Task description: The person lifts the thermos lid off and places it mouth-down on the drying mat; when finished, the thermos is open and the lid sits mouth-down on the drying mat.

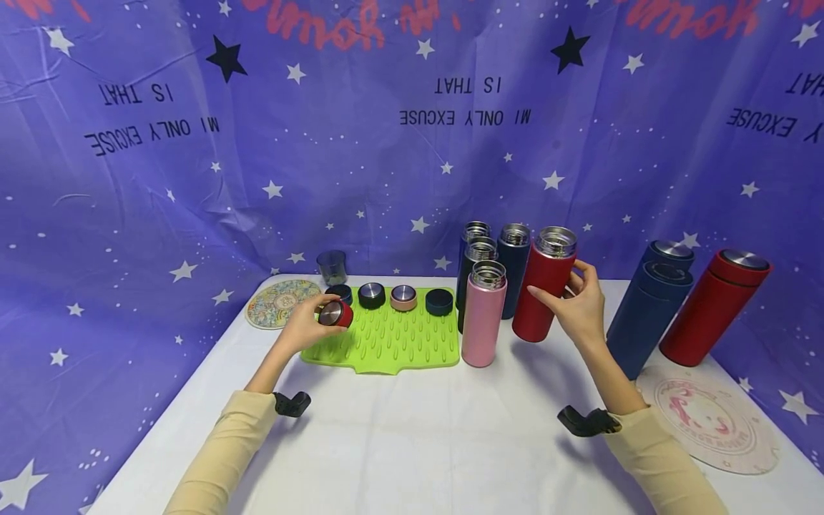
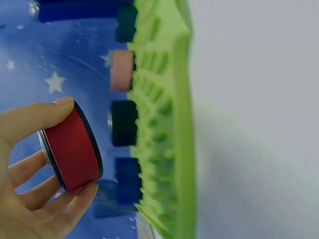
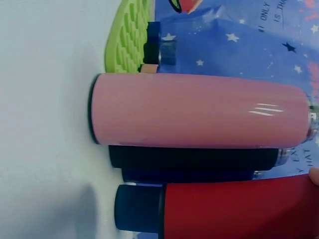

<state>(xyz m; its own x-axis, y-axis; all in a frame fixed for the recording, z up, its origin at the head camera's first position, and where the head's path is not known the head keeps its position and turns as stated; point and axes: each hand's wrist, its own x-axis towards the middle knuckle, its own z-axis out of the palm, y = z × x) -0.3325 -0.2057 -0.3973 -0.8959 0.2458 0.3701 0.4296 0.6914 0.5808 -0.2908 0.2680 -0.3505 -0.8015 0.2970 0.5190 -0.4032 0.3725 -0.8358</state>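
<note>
Over the left end of the green ridged mat (image 1: 399, 343), my left hand (image 1: 304, 327) pinches a red bottle lid (image 2: 75, 149) with a steel top between thumb and fingers. My right hand (image 1: 582, 306) grips a red thermos bottle (image 1: 539, 297) around its upper side. The bottle has no lid, its steel mouth shows, and its base hangs above the table in the right wrist view. A pink thermos (image 1: 483, 318) stands just left of it. Along the mat's back edge sit a dark blue lid (image 1: 339, 292), a black lid (image 1: 371, 295), a pink lid (image 1: 403, 297) and a navy lid (image 1: 440, 302).
Behind the pink thermos stand a black bottle (image 1: 481, 250), a blue bottle (image 1: 475, 229) and a navy bottle (image 1: 513, 265), all lidless. Lidded navy (image 1: 650, 315) and red (image 1: 717, 307) bottles stand at right. A clear cup (image 1: 332, 267) and round mats (image 1: 273, 304) lie around.
</note>
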